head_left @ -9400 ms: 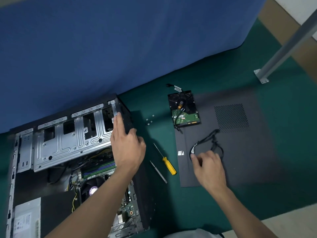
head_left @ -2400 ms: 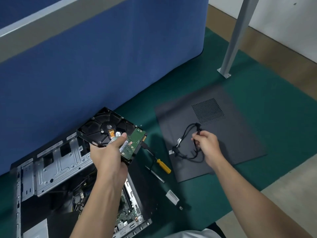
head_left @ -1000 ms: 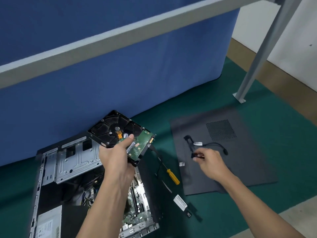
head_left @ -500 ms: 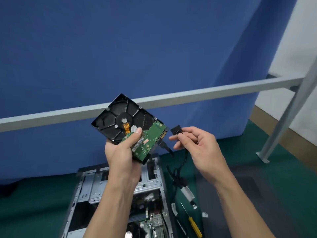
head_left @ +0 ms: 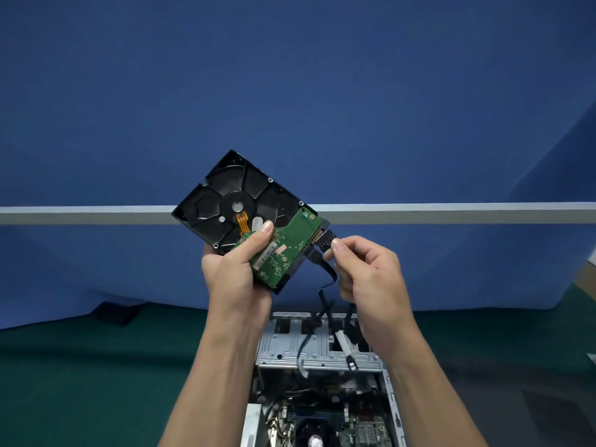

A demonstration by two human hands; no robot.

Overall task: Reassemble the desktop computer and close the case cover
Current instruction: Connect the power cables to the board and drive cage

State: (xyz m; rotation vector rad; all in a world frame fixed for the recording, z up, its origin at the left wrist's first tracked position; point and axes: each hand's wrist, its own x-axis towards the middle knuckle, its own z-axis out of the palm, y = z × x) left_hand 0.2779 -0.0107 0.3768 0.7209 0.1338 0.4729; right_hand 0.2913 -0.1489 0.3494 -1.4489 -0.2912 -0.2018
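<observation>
The left hand holds a hard drive up in the air, above the far end of the open computer case. Its fingers are curled round the drive's near corner from behind, and the thumb presses on the green circuit board on the side of the drive that faces the camera. The drive is tilted, one corner pointing up.

The right hand pinches a small black plug between thumb and forefinger; the other fingers are curled in loosely. The plug touches the socket edge of the drive, at the right end of the circuit board. Whether it is pushed fully home cannot be told. Just below it a second black cable leaves the same edge of the drive and hangs down in a loop towards the case.

The case lies on its side on a green mat, its far end towards the mat's far edge, where a blue partition stands. Inside it show a bare metal drive cage at the far end and a motherboard nearer the person. A grey rail crosses behind the drive. A dark flat panel lies on the mat near its right edge, beside the case.
</observation>
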